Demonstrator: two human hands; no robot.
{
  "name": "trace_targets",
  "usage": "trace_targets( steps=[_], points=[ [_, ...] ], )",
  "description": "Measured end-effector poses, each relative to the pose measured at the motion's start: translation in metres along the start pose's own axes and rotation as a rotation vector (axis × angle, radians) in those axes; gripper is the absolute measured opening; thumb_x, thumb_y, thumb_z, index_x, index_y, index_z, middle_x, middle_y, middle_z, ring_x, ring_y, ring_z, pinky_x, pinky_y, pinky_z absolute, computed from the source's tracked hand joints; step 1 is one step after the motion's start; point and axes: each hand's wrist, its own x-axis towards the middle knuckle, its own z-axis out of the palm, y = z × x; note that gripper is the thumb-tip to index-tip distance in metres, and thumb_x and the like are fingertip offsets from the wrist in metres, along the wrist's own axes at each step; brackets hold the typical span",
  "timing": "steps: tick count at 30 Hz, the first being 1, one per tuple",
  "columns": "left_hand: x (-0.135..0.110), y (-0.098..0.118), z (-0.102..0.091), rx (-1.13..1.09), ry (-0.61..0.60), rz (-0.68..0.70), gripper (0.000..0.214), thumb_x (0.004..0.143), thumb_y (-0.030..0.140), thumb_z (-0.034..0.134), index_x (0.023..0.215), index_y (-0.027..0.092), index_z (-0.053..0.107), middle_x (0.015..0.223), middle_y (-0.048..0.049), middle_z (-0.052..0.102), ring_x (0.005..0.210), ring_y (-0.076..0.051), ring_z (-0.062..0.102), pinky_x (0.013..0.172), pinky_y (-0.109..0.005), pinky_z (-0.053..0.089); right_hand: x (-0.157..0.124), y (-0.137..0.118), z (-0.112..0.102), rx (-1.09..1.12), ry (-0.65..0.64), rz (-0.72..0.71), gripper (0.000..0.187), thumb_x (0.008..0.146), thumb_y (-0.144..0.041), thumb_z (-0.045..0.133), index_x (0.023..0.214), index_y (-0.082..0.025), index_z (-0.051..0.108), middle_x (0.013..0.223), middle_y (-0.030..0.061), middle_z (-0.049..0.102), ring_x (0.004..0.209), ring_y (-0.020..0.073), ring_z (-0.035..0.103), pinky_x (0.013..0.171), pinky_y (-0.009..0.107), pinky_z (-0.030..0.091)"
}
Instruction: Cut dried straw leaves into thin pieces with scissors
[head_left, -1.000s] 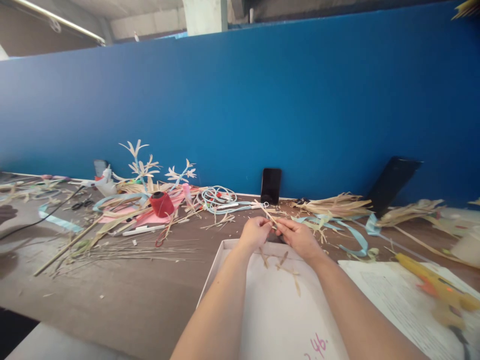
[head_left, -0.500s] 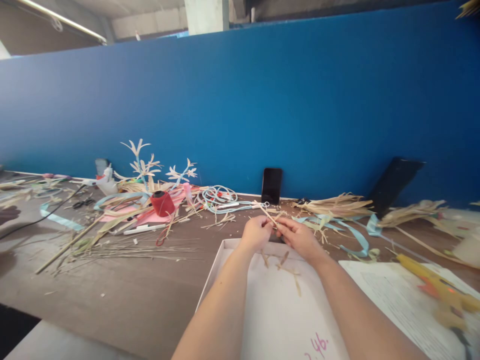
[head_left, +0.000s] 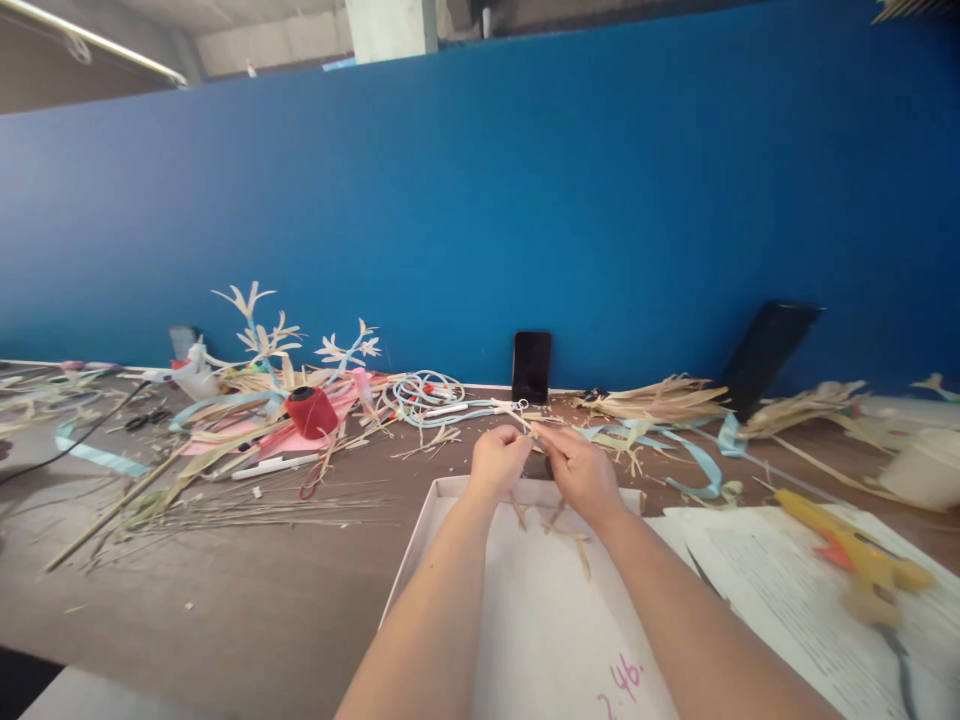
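Observation:
Over the far edge of a shallow white box lid (head_left: 495,640), both hands are close together. The fingers of my left hand (head_left: 498,462) are curled in a pinch. My right hand (head_left: 583,470) pinches too, its fingertips almost touching the left ones. Between them shows a narrow pale straw strip (head_left: 528,426), mostly hidden by the fingers. Inside the lid, below the hands, lie thin dried straw pieces (head_left: 583,556). Pink handwriting marks the lid's floor.
A black phone (head_left: 532,366) leans on the blue partition (head_left: 480,200). Left are a red thread spool (head_left: 312,412), straw flowers (head_left: 262,340), thin stems and a white pen (head_left: 274,466). Right are straw bundles (head_left: 660,400), blue ribbon (head_left: 697,470) and a yellow glue gun (head_left: 862,560) on printed paper.
The view has shifted slightly to the right. My right hand has turned over the strip, its fingers closer to the left hand, and less of the strip shows.

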Motion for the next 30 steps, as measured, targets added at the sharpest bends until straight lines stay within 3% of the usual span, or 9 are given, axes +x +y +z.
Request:
trace_targets(
  steps=[3, 6, 9, 12, 17, 21, 25, 27, 30],
  points=[
    [0.001, 0.0, 0.0, 0.045, -0.016, -0.031, 0.016, 0.064, 0.025, 0.048, 0.051, 0.017, 0.051, 0.047, 0.0038, 0.044, 0.05, -0.01, 0.041, 0.047, -0.021, 0.029, 0.005, 0.014, -0.008, 0.0, 0.147, 0.183, 0.037, 0.082, -0.022, 0.044, 0.114, -0.026, 0.063, 0.092, 0.0054, 0.067, 0.081, 0.021, 0.06, 0.072, 0.032, 0.044],
    [0.005, -0.005, 0.0, 0.028, -0.021, -0.128, 0.016, 0.065, 0.027, 0.048, 0.056, 0.017, 0.057, 0.05, 0.0028, 0.05, 0.047, -0.01, 0.041, 0.046, -0.022, 0.029, 0.009, 0.019, -0.014, 0.099, 0.226, 0.366, 0.038, 0.082, -0.031, 0.046, 0.115, -0.022, 0.061, 0.081, 0.0056, 0.068, 0.061, 0.0178, 0.055, 0.061, 0.032, 0.043],
    [0.009, -0.011, 0.0, -0.008, -0.027, -0.13, 0.017, 0.067, 0.027, 0.048, 0.064, 0.017, 0.062, 0.056, 0.0011, 0.057, 0.048, -0.01, 0.043, 0.048, -0.022, 0.032, 0.009, 0.006, -0.013, 0.466, 0.047, 0.362, 0.051, 0.082, -0.04, 0.048, 0.129, -0.022, 0.046, 0.077, 0.0031, 0.064, 0.043, 0.0098, 0.043, 0.045, 0.025, 0.037],
    [0.009, -0.012, 0.0, -0.014, -0.038, -0.051, 0.018, 0.07, 0.025, 0.047, 0.067, 0.017, 0.063, 0.06, 0.0002, 0.059, 0.051, -0.01, 0.046, 0.052, -0.021, 0.035, 0.008, -0.01, -0.007, 0.707, -0.172, 0.355, 0.062, 0.08, -0.042, 0.052, 0.136, -0.022, 0.034, 0.072, 0.0003, 0.061, 0.041, 0.0074, 0.04, 0.039, 0.021, 0.031],
    [0.003, -0.004, 0.0, -0.019, -0.08, 0.109, 0.019, 0.075, 0.028, 0.045, 0.07, 0.017, 0.059, 0.06, 0.0014, 0.057, 0.056, -0.01, 0.047, 0.055, -0.02, 0.035, 0.009, -0.007, -0.004, 0.715, -0.289, 0.366, 0.05, 0.079, -0.042, 0.054, 0.123, -0.019, 0.053, 0.066, -0.0015, 0.056, 0.039, 0.0055, 0.036, 0.038, 0.02, 0.026],
    [0.0, -0.004, 0.001, 0.038, -0.03, 0.116, 0.016, 0.072, 0.024, 0.045, 0.065, 0.017, 0.058, 0.059, 0.0018, 0.054, 0.057, -0.01, 0.046, 0.054, -0.02, 0.034, 0.007, 0.001, -0.001, 0.515, -0.23, 0.23, 0.037, 0.082, -0.038, 0.05, 0.113, -0.024, 0.063, 0.066, -0.0003, 0.06, 0.046, 0.0098, 0.044, 0.045, 0.023, 0.035],
    [0.001, -0.007, 0.003, 0.02, 0.014, 0.055, 0.014, 0.068, 0.025, 0.046, 0.058, 0.017, 0.053, 0.052, 0.0037, 0.047, 0.053, -0.009, 0.041, 0.05, -0.02, 0.032, 0.006, 0.004, 0.002, 0.25, -0.087, 0.072, 0.033, 0.082, -0.03, 0.047, 0.108, -0.027, 0.066, 0.08, 0.0029, 0.067, 0.073, 0.018, 0.058, 0.07, 0.03, 0.044],
    [0.001, -0.006, 0.003, -0.012, 0.0, 0.026, 0.014, 0.066, 0.025, 0.047, 0.056, 0.017, 0.052, 0.051, 0.004, 0.047, 0.051, -0.009, 0.04, 0.049, -0.02, 0.031, 0.008, 0.008, 0.001, 0.184, -0.003, 0.123, 0.034, 0.081, -0.028, 0.047, 0.11, -0.026, 0.066, 0.08, 0.0031, 0.068, 0.073, 0.0185, 0.059, 0.071, 0.031, 0.044],
    [0.002, -0.003, 0.001, -0.034, -0.004, -0.043, 0.015, 0.065, 0.026, 0.048, 0.057, 0.017, 0.056, 0.051, 0.0034, 0.05, 0.048, -0.009, 0.04, 0.047, -0.02, 0.03, 0.01, 0.015, -0.004, 0.252, 0.133, 0.349, 0.038, 0.079, -0.032, 0.049, 0.112, -0.022, 0.065, 0.071, 0.003, 0.065, 0.052, 0.0144, 0.051, 0.055, 0.028, 0.042]
  ],
)
